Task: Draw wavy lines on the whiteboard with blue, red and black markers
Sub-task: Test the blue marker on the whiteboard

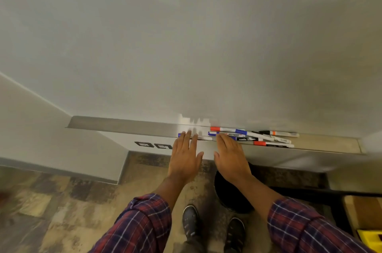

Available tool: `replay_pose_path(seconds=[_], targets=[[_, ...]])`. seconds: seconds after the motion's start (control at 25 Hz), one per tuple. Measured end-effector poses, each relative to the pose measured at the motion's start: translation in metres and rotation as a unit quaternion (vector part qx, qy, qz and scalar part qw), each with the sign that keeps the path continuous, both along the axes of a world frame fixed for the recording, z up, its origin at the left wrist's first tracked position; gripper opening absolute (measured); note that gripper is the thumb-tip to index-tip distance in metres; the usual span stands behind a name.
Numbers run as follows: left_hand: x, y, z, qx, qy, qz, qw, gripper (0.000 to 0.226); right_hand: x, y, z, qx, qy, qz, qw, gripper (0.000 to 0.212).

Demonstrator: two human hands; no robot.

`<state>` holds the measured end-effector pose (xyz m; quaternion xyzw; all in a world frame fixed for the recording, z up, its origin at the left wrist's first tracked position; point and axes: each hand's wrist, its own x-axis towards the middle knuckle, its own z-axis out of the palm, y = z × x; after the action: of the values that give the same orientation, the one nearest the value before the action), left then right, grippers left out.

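flat on the tray's (124,126) front edge: left hand (185,155) and right hand (230,157), fingers straight; fingertips over markers (247,139) (blue, red, black) lying in the tray; above the tray, whiteboard (186,46).

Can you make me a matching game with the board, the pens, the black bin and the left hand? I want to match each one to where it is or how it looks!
1 whiteboard
2 markers
3 black bin
4 left hand

a on the floor
b fingers straight, at the edge of the tray
c blank, no lines yet
d lying in the tray

Pairs: 1-c, 2-d, 3-a, 4-b
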<state>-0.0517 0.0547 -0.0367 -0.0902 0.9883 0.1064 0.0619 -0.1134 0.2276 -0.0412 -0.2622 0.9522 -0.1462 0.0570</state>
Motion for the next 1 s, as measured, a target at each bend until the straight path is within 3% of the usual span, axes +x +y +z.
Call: replay_pose_path(seconds=[0.36,0.56,0.8,1.0], targets=[[-0.013,-0.088,-0.004,-0.042,-0.047,0.001,0.998,0.081,-0.018,-0.084,0.014,0.016,-0.046,0.047,0.998,0.056],[-0.010,-0.116,-0.013,-0.031,-0.080,-0.024,0.996,0.079,-0.020,-0.108,0.008,0.110,-0.057,0.059,0.990,0.062],[0.001,-0.125,-0.033,-0.024,-0.112,-0.053,0.992,0.081,-0.032,-0.122,0.009,0.187,-0.054,0.051,0.980,0.046],[0.001,-0.128,-0.034,-0.009,-0.117,-0.064,0.991,0.082,-0.033,-0.129,0.008,0.157,-0.077,0.033,0.984,0.048]])
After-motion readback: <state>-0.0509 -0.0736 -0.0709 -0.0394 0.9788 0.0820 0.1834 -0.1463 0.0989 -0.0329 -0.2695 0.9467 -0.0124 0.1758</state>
